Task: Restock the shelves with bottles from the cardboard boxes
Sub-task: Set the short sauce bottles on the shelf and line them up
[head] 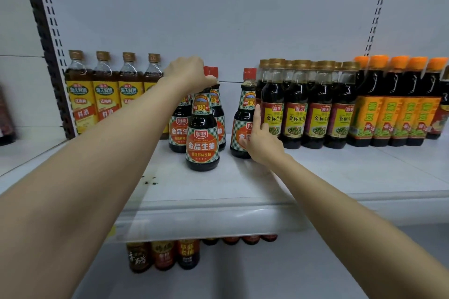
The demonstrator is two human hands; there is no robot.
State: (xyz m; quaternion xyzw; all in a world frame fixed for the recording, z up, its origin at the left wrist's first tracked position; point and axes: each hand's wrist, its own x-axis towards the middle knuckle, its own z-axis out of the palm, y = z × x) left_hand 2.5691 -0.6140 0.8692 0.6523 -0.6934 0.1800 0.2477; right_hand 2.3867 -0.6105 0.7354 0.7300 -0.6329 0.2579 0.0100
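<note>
The left hand (192,73) has its grip curled over the cap of the front soy bottle (202,128), standing on the shelf (218,192). The right hand (260,138) presses straight fingers against a lone bottle (244,116). A top-heavy nudge could topple either into its neighbours.
</note>
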